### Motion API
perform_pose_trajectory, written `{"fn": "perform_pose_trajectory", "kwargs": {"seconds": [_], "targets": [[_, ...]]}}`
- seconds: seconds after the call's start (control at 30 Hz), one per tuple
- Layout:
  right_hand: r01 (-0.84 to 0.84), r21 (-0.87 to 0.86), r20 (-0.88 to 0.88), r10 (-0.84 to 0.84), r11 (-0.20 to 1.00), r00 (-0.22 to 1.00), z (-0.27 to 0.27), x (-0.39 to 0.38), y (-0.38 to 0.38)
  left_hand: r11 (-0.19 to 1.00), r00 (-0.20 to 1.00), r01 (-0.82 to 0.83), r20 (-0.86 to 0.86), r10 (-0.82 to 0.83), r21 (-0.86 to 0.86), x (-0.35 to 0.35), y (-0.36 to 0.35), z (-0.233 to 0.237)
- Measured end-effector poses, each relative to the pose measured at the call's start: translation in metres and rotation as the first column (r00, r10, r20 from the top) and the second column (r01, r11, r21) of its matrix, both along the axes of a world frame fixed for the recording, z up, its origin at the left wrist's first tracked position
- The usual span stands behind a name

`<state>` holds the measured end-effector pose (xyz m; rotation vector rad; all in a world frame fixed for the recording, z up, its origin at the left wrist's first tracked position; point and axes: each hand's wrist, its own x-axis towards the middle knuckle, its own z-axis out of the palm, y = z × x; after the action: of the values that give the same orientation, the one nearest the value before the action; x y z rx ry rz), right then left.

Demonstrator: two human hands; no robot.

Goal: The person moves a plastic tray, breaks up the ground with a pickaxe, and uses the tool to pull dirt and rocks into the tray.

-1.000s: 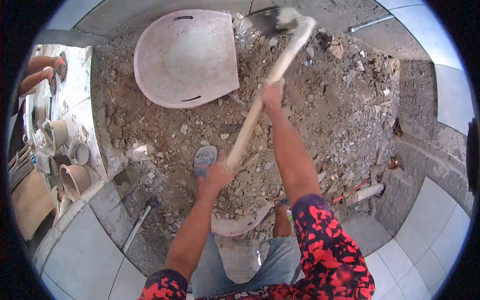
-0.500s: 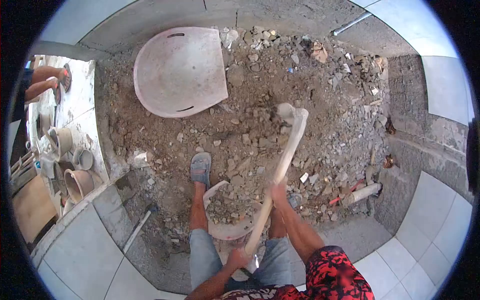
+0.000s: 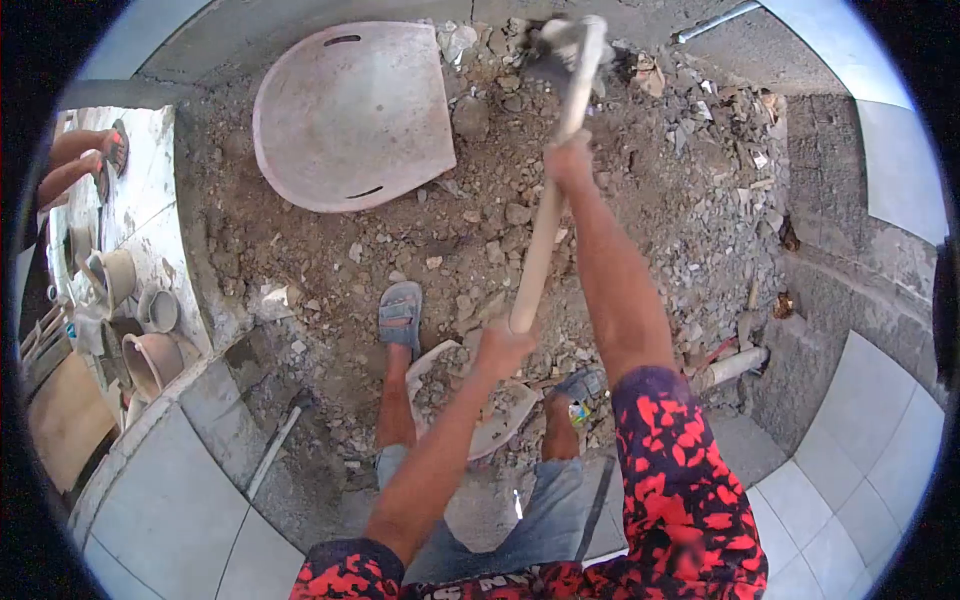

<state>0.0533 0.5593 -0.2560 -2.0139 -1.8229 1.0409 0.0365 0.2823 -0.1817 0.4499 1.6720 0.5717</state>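
While hands (image 3: 505,350) grip hoe (image 3: 541,235), open rubble (image 3: 690,225) separates far tray (image 3: 355,115) from right wall (image 3: 828,175).

Hoe (image 3: 543,240) now out by the far wall (image 3: 230,42) (both hands (image 3: 569,163) farther forward too).

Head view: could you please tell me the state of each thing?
Hoe: held, head blurred
Left hand: closed on hoe
Right hand: closed higher on hoe
Rubble: loose, broken
Upper tray: lying on rubble, unloaded
Lower tray: holding some rubble
Sandals: worn
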Motion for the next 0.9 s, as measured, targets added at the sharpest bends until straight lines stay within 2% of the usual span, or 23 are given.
{"fn": "perform_pose_trajectory", "kwargs": {"seconds": [0.03, 0.07, 0.13, 0.17, 0.23, 0.27, 0.3, 0.37, 0.43, 0.47, 0.53, 0.57, 0.6, 0.63, 0.67, 0.7, 0.77, 0.8, 0.83, 0.9], "targets": [[-0.029, -0.034, 0.091, 0.032, 0.999, 0.995, 0.001, -0.009, -0.011, 0.999, 0.998, 0.02, -0.053, -0.021, -0.025, 0.001, -0.016, 0.01], [-0.03, -0.041, 0.098, 0.034, 0.999, 0.995, 0.007, -0.006, -0.023, 0.999, 0.999, 0.019, -0.046, -0.02, -0.032, 0.003, -0.031, 0.02], [-0.032, -0.053, 0.069, 0.035, 0.998, 0.997, 0.016, 0.002, -0.041, 0.992, 0.989, -0.125, 0.089, 0.122, 0.021, -0.002, -0.046, 0.048], [-0.074, -0.044, 0.023, 0.075, 0.996, 0.997, 0.013, 0.019, -0.044, 0.992, 0.988, -0.127, 0.088, 0.125, 0.019, -0.001, -0.047, 0.063], [-0.001, -0.246, -0.046, -0.011, 0.969, 0.999, -0.002, 0.063, -0.055, 0.974, 0.984, 0.152, 0.114, -0.134, -0.169, 0.007, -0.046, 0.092], [0.002, -0.322, -0.074, -0.028, 0.947, 0.997, -0.016, 0.092, -0.068, 0.97, 0.978, 0.202, 0.083, -0.192, -0.132, 0.024, -0.064, 0.096], [-0.072, -0.316, -0.124, 0.035, 0.946, 0.992, -0.039, 0.12, -0.082, 0.966, 0.97, 0.244, 0.04, -0.242, -0.082, 0.041, -0.083, 0.098], [-0.096, -0.372, -0.063, 0.078, 0.923, 0.995, -0.018, 0.13, -0.144, 0.958, 0.974, 0.227, 0.015, -0.228, -0.176, 0.061, -0.119, 0.123], [-0.067, -0.452, 0.082, 0.116, 0.889, 0.99, 0.028, 0.122, -0.2, 0.979, 0.979, 0.206, 0.02, -0.205, -0.012, 0.067, -0.171, 0.131], [-0.06, -0.463, 0.083, 0.111, 0.884, 0.99, 0.025, 0.123, -0.222, 0.977, 0.977, 0.212, 0.025, -0.211, -0.023, 0.057, -0.175, 0.143], [0.074, -0.421, 0.256, 0.041, 0.904, 0.966, 0.005, 0.13, -0.26, 0.907, 0.944, 0.297, 0.237, -0.231, -0.299, 0.033, -0.167, 0.183], [0.071, -0.432, 0.248, 0.043, 0.899, 0.968, -0.007, 0.132, -0.268, 0.903, 0.932, 0.277, 0.319, -0.17, -0.328, 0.027, -0.16, 0.197], [0.055, -0.379, 0.09, -0.023, 0.924, 0.996, -0.022, 0.136, -0.272, 0.899, 0.936, 0.272, 0.31, -0.165, -0.343, 0.025, -0.16, 0.195], [0.046, -0.428, -0.045, -0.073, 0.903, 0.996, -0.031, 0.142, -0.26, 0.902, 0.94, 0.274, 0.291, -0.179, -0.332, 0.024, -0.161, 0.191], [0.035, -0.482, -0.172, -0.134, 0.876, 0.976, -0.042, 0.147, -0.249, 0.901, 0.938, 0.285, 0.288, -0.192, -0.328, 0.027, -0.164, 0.191], [-0.002, -0.635, -0.253, -0.206, 0.772, 0.945, -0.047, 0.147, -0.225, 0.89, 0.935, 0.289, 0.304, -0.184, -0.352, 0.03, -0.167, 0.194], [0.118, -0.73, -0.187, -0.362, 0.674, 0.913, -0.017, 0.119, -0.172, 0.868, 0.92, 0.366, 0.274, -0.281, -0.337, 0.026, -0.161, 0.189], [0.168, -0.727, -0.189, -0.429, 0.666, 0.883, -0.017, 0.114, -0.162, 0.866, 0.92, 0.362, 0.279, -0.274, -0.346, 0.028, -0.164, 0.184], [0.222, -0.728, -0.185, -0.498, 0.648, 0.847, -0.022, 0.113, -0.164, 0.887, 0.929, 0.343, 0.252, -0.271, -0.309, 0.03, -0.171, 0.181], [0.26, -0.714, -0.141, -0.498, 0.65, 0.856, -0.036, 0.122, -0.188, 0.899, 0.933, 0.331, 0.242, -0.267, -0.287, 0.03, -0.198, 0.184]]}}
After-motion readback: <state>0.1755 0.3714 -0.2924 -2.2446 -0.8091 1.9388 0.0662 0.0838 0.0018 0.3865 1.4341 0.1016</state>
